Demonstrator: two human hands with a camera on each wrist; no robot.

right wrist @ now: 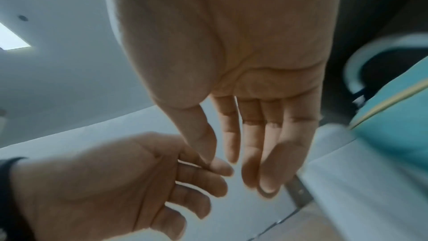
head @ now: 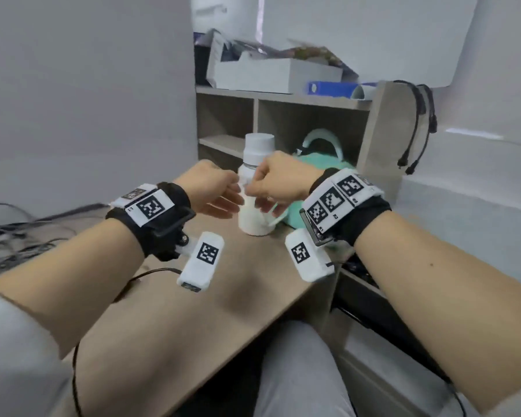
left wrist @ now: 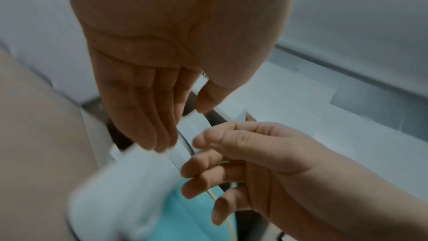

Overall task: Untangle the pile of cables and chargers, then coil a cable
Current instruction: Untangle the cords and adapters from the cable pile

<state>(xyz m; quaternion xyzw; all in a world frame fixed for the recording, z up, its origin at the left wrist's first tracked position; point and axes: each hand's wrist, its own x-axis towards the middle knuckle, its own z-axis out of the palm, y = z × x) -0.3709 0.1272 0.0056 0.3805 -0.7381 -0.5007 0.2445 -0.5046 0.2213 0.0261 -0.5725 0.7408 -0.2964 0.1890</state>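
Both forearms reach in from the near edge of the desk [head: 169, 326], each wrist strapped with a black band carrying white marker blocks. Over the far right part of the desk the left hand [head: 214, 191] hangs released, its fingers [left wrist: 148, 127] straight and holding nothing. Opposite it, nearly touching, the right hand [head: 278, 183] looks relaxed too in its own wrist view; a thin pale loop [head: 278, 215] shows below it from the head view, but whether a finger hooks that loop cannot be told.

Just behind the hands stands a white bottle [head: 254, 188], upright, with a teal pouch [head: 310, 188] beside it, near the desk's right edge and in front of the shelf unit [head: 283, 115].

The task's dark cable pile [head: 15, 236] lies well apart, off the left edge of the desk, blurred, and neither hand touches it. More black cables [head: 418, 127] hang over the shelf unit's right side.

The likeliest trouble: hands working this close to the bottle could knock it over or push it off the right edge. Swinging left toward the pile, a wrist block could snag the black lead [head: 151, 273] trailing across the desk.
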